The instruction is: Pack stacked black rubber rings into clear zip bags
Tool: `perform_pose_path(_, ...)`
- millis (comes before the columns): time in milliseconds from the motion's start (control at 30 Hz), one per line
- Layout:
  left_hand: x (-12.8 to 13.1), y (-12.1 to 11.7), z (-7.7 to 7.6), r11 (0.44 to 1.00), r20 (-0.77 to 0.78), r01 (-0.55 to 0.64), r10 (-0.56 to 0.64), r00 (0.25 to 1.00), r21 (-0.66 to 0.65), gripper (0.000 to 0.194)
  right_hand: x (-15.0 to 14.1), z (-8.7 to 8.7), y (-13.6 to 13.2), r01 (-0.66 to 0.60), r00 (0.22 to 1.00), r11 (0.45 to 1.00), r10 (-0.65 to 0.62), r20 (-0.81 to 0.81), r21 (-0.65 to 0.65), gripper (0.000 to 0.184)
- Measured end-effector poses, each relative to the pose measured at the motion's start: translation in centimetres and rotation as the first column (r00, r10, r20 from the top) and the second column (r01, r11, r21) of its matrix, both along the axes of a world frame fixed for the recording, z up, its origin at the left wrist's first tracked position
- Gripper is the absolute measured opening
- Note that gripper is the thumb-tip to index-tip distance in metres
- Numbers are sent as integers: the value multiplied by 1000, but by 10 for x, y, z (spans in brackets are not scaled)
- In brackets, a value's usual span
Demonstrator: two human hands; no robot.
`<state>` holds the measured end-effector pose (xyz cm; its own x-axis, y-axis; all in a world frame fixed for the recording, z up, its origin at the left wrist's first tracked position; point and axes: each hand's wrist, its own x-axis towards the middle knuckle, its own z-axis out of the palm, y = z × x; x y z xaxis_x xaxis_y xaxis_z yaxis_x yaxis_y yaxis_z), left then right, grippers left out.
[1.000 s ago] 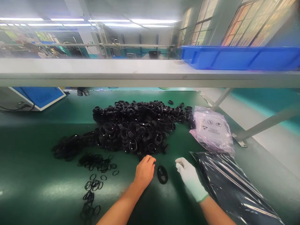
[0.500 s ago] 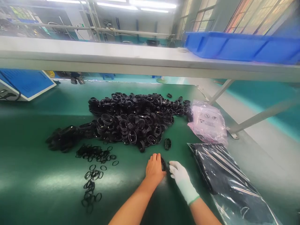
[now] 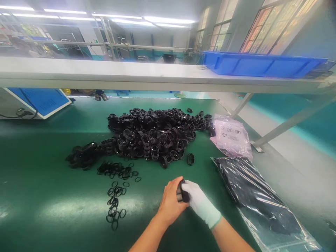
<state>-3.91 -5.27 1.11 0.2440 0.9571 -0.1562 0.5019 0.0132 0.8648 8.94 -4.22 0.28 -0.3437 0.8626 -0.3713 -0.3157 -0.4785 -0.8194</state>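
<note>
My bare left hand (image 3: 171, 200) and my white-gloved right hand (image 3: 197, 201) meet low in the middle of the view, both closed on one black ribbed rubber part (image 3: 181, 191) held between them above the green mat (image 3: 52, 196). Just beyond them lies a big heap of the same black parts (image 3: 154, 134). One loose part (image 3: 190, 159) sits apart at the heap's near edge. Thin black rubber rings (image 3: 117, 190) are scattered to the left of my left hand.
A clear bag of dark pieces (image 3: 258, 196) lies to the right of my hands, with a pink plastic bag (image 3: 231, 136) behind it. A grey shelf (image 3: 131, 75) crosses overhead and carries a blue bin (image 3: 262, 64). A blue-topped device (image 3: 39, 101) stands far left.
Both hands closed in on the single black part lying between them and lifted it off the mat. The view shifted slightly.
</note>
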Motion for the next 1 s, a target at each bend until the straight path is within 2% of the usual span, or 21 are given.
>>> perform_pose_path(167, -1, -3, 1, 998, 5, -39, 39, 999, -44, 77, 4, 12, -2, -66, 997, 993, 61, 50, 100, 32)
perform_pose_path(333, 9, 0, 1, 998, -47, -57, 56, 997, -13, 76, 4, 16, 9, -53, 998, 994, 49, -49, -97, 29)
perform_pose_path(400, 11, -1, 1, 998, -82, -48, 46, 996, -28, 76, 9, 13, 12, -112, 986, 981, 91, -136, -155, 36)
perform_pose_path(467, 8, -1, 1, 998, -102, -16, 9, 995, -66, 81, 18, 5, 13, -177, 976, 973, 154, -155, -149, 37)
perform_pose_path(533, 1, 6, 1, 994, -92, 37, -47, 995, -99, 83, 27, -7, 11, -175, 983, 975, 164, -82, -140, 39)
perform_pose_path(567, -4, 14, 0, 994, -98, 27, -37, 995, -104, 78, 31, -14, 11, -141, 990, 978, 139, -20, -152, 40)
perform_pose_path(633, -13, 38, -2, 989, -207, -121, 102, 973, -83, 53, 35, -26, 9, -47, 985, 986, 72, 156, -159, 41)
perform_pose_path(700, -19, 69, -5, 947, -415, -318, 269, 869, -51, 32, 36, -33, 7, 17, 930, 996, 15, 367, -84, 41)
perform_pose_path(767, -21, 97, -10, 920, -564, -388, 292, 773, -54, 28, 35, -35, 5, 20, 852, 1000, -16, 524, -2, 44)
perform_pose_path(867, -21, 115, -14, 938, -607, -341, 235, 759, -62, 16, 36, -34, 1, 17, 825, 1000, -27, 564, 23, 48)
perform_pose_path(1000, -26, 101, -15, 975, -626, -223, 185, 758, 18, 15, 35, -36, -3, 50, 879, 998, -21, 477, -49, 48)
